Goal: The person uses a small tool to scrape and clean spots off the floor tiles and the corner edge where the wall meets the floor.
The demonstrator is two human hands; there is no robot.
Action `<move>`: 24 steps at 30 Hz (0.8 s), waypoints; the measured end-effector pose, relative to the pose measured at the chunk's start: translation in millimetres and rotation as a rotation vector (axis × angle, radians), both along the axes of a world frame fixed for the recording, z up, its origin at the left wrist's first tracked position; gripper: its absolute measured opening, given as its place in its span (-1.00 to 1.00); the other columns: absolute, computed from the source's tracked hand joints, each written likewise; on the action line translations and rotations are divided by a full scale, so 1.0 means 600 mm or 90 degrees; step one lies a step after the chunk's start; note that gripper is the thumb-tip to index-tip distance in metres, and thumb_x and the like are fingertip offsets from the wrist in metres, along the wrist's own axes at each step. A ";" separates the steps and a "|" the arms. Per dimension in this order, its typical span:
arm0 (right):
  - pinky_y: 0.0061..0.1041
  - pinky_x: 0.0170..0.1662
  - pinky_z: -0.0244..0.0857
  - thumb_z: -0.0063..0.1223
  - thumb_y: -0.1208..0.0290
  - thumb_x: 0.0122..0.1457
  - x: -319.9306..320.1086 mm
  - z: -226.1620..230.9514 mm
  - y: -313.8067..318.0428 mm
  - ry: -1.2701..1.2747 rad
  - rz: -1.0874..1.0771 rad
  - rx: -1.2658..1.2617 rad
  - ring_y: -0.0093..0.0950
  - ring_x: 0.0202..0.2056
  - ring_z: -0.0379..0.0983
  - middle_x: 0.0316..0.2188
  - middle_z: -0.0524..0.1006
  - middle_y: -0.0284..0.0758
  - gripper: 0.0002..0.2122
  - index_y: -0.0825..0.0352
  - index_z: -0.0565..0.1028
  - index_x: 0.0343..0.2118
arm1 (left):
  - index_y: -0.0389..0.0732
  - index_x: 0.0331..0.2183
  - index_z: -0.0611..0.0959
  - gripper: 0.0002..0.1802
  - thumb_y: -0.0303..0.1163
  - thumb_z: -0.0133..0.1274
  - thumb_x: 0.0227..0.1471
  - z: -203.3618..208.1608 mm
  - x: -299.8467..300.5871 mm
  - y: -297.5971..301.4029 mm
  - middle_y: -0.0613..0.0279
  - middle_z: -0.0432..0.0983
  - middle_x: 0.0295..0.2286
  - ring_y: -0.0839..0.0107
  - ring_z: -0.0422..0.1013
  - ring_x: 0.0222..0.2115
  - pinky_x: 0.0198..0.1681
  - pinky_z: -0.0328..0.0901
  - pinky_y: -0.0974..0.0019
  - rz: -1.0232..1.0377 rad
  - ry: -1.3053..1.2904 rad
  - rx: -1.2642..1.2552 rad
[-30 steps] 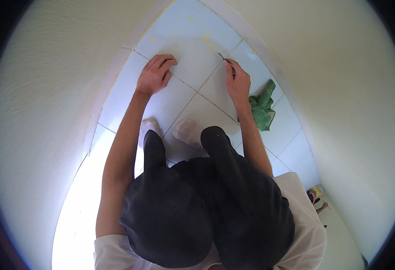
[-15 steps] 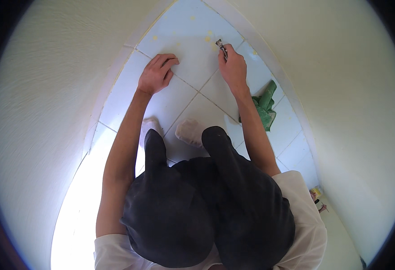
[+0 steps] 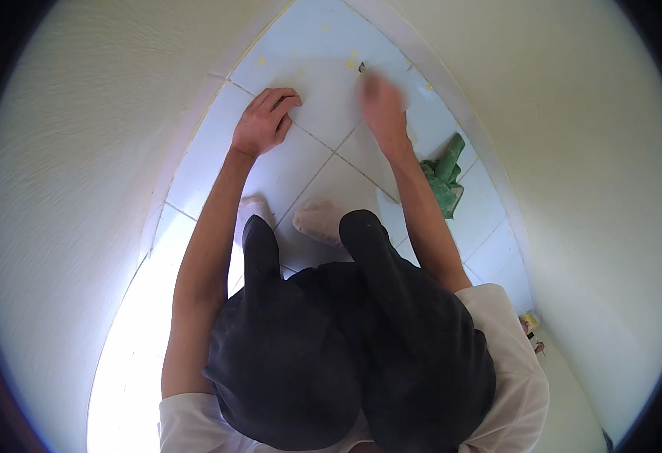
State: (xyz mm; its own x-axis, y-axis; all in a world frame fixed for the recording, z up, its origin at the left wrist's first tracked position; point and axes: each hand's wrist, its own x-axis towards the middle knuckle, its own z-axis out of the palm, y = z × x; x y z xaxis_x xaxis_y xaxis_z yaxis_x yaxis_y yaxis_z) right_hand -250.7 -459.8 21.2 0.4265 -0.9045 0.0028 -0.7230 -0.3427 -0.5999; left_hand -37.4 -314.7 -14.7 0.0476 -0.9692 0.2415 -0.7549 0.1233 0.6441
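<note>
At one o'clock, the blurred right hand [image 3: 382, 104] is closed around a small metal-tipped hand tool [image 3: 362, 67], its tip beside yellow spots [image 3: 351, 64]; it looks light and stiff, best held behind the tip. At eleven o'clock, the left hand [image 3: 264, 122] curls loosely over floor tiles [image 3: 301, 170], thumb and forefinger apart.

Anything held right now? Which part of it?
The right hand holds a small hand tool behind its exposed far tip; the exact spot is hidden and blurred. The left hand shows nothing held.
</note>
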 end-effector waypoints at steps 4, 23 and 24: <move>-0.19 -0.47 0.29 0.07 0.47 0.26 -0.002 -0.006 -0.004 -0.009 0.031 -0.042 0.00 -0.57 0.42 -0.59 0.49 0.02 -0.86 0.46 0.50 -0.37 | -0.08 -0.16 0.62 -0.62 -0.60 0.11 -0.10 0.001 -0.001 -0.001 0.32 0.53 -0.11 0.21 0.46 -0.09 0.01 0.43 0.16 0.000 -0.001 0.001; -0.24 -0.43 0.34 0.10 0.36 0.27 -0.029 0.003 0.007 0.021 0.027 -0.061 -0.16 -0.51 0.48 -0.48 0.57 -0.20 -0.87 0.29 0.59 -0.25 | -0.08 -0.16 0.62 -0.62 -0.59 0.11 -0.10 -0.002 -0.001 0.000 0.33 0.53 -0.11 0.22 0.46 -0.08 0.00 0.44 0.18 0.003 -0.008 0.008; -0.25 -0.42 0.36 0.12 0.35 0.27 -0.029 0.003 0.001 0.044 0.043 -0.073 -0.21 -0.49 0.49 -0.45 0.59 -0.25 -0.87 0.25 0.61 -0.23 | -0.08 -0.16 0.63 -0.62 -0.59 0.11 -0.10 -0.003 -0.002 -0.001 0.33 0.53 -0.11 0.23 0.46 -0.09 0.00 0.44 0.18 0.003 -0.007 0.004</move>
State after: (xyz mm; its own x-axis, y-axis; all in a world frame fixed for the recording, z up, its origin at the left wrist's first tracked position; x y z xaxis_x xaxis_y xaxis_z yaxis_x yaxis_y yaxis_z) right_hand -268.3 -459.3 22.8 0.4886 -0.8695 0.0726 -0.7348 -0.4548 -0.5032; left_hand -38.3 -315.3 -16.3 0.0501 -0.9705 0.2357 -0.7622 0.1154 0.6369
